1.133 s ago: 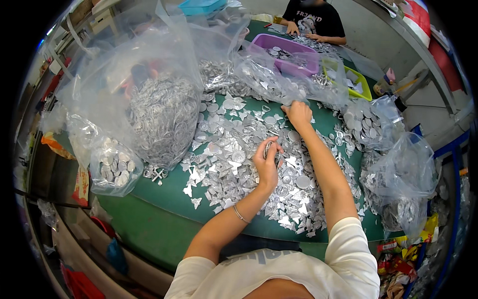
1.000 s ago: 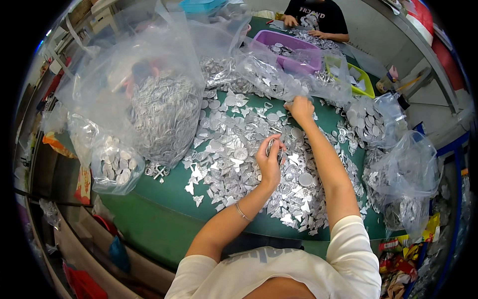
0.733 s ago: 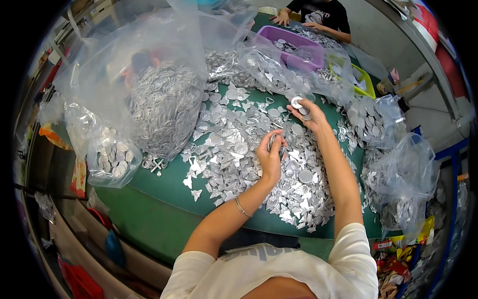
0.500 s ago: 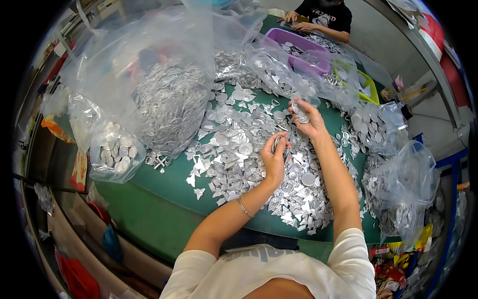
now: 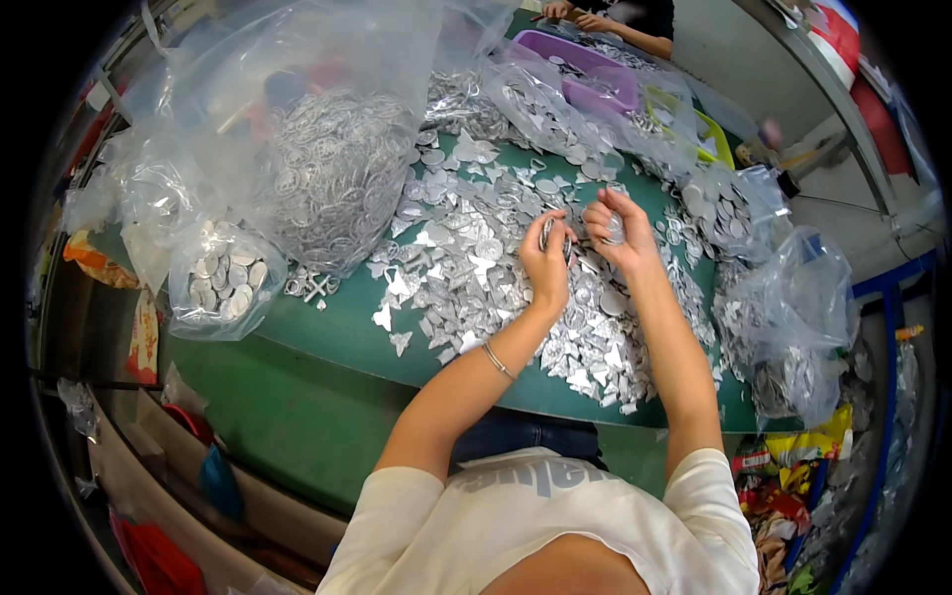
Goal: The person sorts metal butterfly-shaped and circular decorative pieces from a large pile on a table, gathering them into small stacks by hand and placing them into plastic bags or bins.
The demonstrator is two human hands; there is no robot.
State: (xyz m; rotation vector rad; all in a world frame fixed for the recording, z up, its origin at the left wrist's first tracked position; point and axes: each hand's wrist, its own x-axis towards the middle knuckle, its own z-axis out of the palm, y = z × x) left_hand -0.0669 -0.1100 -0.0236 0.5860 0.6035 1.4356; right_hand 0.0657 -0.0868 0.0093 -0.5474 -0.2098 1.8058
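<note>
The left hand (image 5: 547, 260) and the right hand (image 5: 617, 230) were raised close together just above the middle of the green-topped desk (image 5: 327, 342), over a wide scatter of small flat silver metal pieces (image 5: 466, 248) cut as discs, stars and crosses. The left hand's fingers were curled shut on a small stack of round silver discs (image 5: 547, 234), held upright with its thin edge towards the camera. The right hand, just beside it on the far side, was pinched closed on a single silver piece (image 5: 614, 230); its exact shape could not be told. The two held items lay near each other, not quite touching, the right hand's piece to the right of the stack, so the right hand was the nearer one to feed it.

To the left stood a big clear plastic bag of silver rings (image 5: 337, 169) and a smaller clear bag of larger discs (image 5: 223, 278). More clear bags (image 5: 783, 317) slumped at the right edge, and a purple plastic tray (image 5: 595, 74) sat across the desk, where another person's hands (image 5: 580, 18) worked.
</note>
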